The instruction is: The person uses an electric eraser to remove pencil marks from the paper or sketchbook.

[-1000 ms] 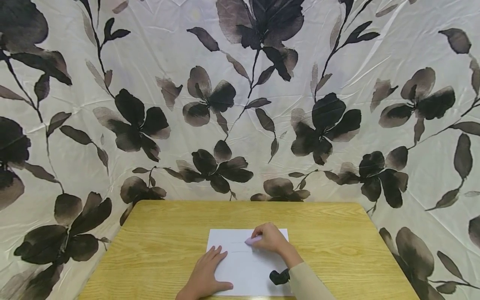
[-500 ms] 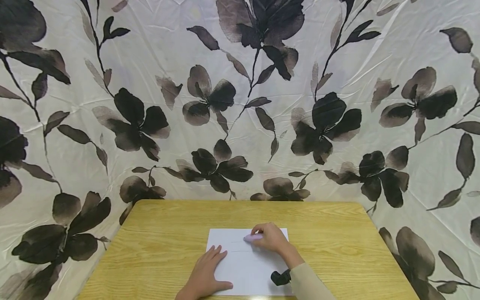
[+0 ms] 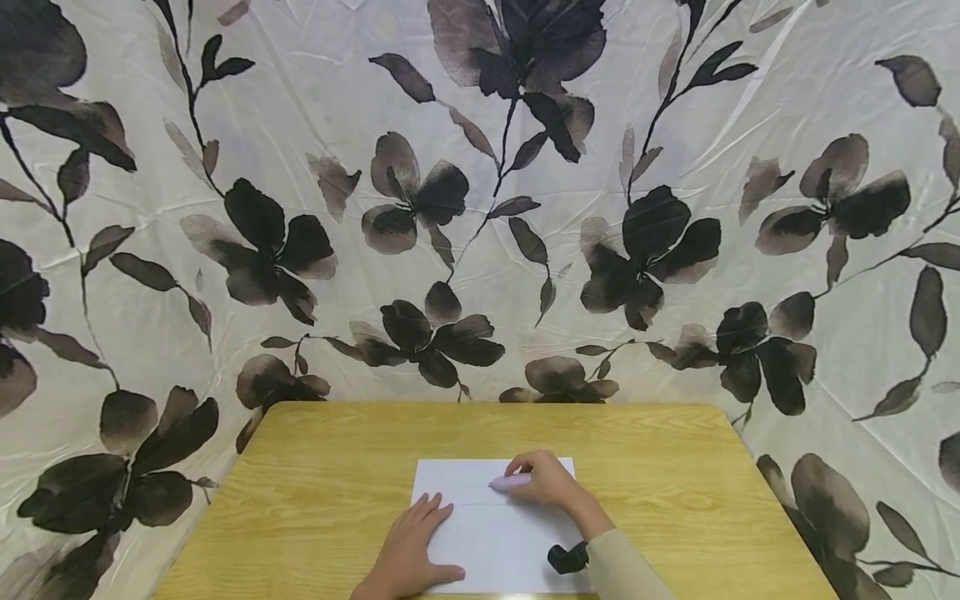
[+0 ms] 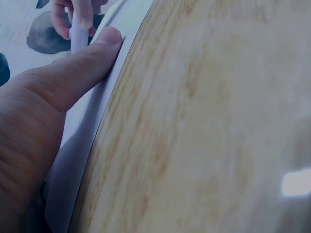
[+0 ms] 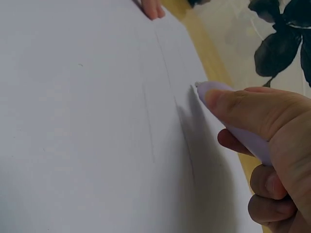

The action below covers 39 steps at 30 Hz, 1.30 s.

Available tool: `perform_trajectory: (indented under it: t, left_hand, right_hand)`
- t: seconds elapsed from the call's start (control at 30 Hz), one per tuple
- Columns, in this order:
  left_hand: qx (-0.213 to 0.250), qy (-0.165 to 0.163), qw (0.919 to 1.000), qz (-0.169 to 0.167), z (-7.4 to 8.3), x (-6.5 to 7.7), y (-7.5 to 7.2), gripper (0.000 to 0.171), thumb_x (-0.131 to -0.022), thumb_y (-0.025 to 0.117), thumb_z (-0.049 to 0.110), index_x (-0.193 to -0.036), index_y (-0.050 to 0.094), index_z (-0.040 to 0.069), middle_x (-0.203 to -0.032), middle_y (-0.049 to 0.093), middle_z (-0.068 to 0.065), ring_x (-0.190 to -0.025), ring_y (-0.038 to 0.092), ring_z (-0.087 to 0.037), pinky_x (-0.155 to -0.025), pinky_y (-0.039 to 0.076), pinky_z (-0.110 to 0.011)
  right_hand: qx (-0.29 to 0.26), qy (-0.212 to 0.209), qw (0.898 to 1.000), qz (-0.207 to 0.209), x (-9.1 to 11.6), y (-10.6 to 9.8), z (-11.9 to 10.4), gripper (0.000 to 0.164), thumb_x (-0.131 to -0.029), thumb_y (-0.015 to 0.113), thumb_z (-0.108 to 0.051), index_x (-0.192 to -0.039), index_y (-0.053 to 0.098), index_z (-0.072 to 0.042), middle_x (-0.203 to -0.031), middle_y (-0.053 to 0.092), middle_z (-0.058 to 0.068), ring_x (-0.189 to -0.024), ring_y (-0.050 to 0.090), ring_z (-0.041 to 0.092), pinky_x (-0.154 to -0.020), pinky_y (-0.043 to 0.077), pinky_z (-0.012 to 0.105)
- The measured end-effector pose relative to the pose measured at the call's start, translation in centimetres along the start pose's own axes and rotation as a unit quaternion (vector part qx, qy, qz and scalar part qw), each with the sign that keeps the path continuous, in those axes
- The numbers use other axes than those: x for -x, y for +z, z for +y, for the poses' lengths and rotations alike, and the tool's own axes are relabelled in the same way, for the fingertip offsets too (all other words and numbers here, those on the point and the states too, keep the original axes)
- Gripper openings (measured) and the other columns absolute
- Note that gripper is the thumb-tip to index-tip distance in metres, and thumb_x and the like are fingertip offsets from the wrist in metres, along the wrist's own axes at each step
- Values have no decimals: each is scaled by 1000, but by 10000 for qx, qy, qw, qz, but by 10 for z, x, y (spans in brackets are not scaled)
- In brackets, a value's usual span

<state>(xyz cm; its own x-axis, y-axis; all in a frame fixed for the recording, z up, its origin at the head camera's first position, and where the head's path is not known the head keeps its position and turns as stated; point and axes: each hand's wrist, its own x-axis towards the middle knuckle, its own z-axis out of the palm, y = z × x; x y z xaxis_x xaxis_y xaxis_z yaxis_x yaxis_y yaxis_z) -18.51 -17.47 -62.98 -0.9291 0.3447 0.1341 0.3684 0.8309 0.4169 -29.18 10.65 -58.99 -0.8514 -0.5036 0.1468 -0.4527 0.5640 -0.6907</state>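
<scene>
A white sheet of paper (image 3: 510, 550) lies on the wooden table, with a few thin, roughly parallel lines (image 5: 186, 145) across its far part. My left hand (image 3: 408, 546) rests spread over the paper's left side, thumb near its front edge. In the left wrist view, the thumb (image 4: 73, 75) lies along the paper's border. My right hand (image 3: 549, 482) pinches a thick lavender pen-shaped tool (image 3: 512, 482) between thumb and fingers. Its small grey tip points left, close over the paper near the far lines. In the right wrist view, the tool (image 5: 248, 141) is partly covered by the thumb.
The yellow wooden table (image 3: 330, 467) extends around the paper on all sides. Behind it hangs a pale cloth (image 3: 540, 250) with dark flowers. A black wrist device (image 3: 567, 558) sits by the right sleeve (image 3: 626, 567), over the paper's right edge.
The lavender tool shifts slightly left, then back right, near the far line. The right wrist moves slightly right. My left hand stays on the paper.
</scene>
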Motion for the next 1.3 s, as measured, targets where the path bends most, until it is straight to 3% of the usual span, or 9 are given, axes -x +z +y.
perform_trajectory:
  t: [0.27, 0.7, 1.3]
  left_hand:
    - [-16, 30, 10000, 48, 0, -1, -1, 101, -65, 64, 80, -140, 52, 14, -150, 40, -12, -139, 29, -37, -108, 25, -61]
    - [-30, 194, 9997, 124, 4, -5, 1, 101, -66, 63, 81, -139, 53, 12, -148, 43, -14, -137, 32, -39, -105, 28, -62]
    - [-66, -95, 9999, -12, -2, 0, 5, 105, -62, 60, 85, -140, 52, 15, -149, 41, -13, -139, 30, -38, -107, 26, -62]
  right_hand:
    - [-272, -147, 9994, 156, 1, 0, 4, 28, -66, 90, -18, -91, 77, -17, -88, 70, -9, -81, 61, 7, -71, 51, 25]
    - [-370, -107, 9991, 165, 2, -8, 3, 14, -73, 86, -18, -84, 78, -16, -82, 69, -12, -78, 61, 6, -71, 51, 25]
    - [-296, -15, 9995, -50, -4, 2, -3, 11, -75, 85, -20, -81, 77, -17, -78, 68, -15, -72, 59, 3, -66, 50, 24]
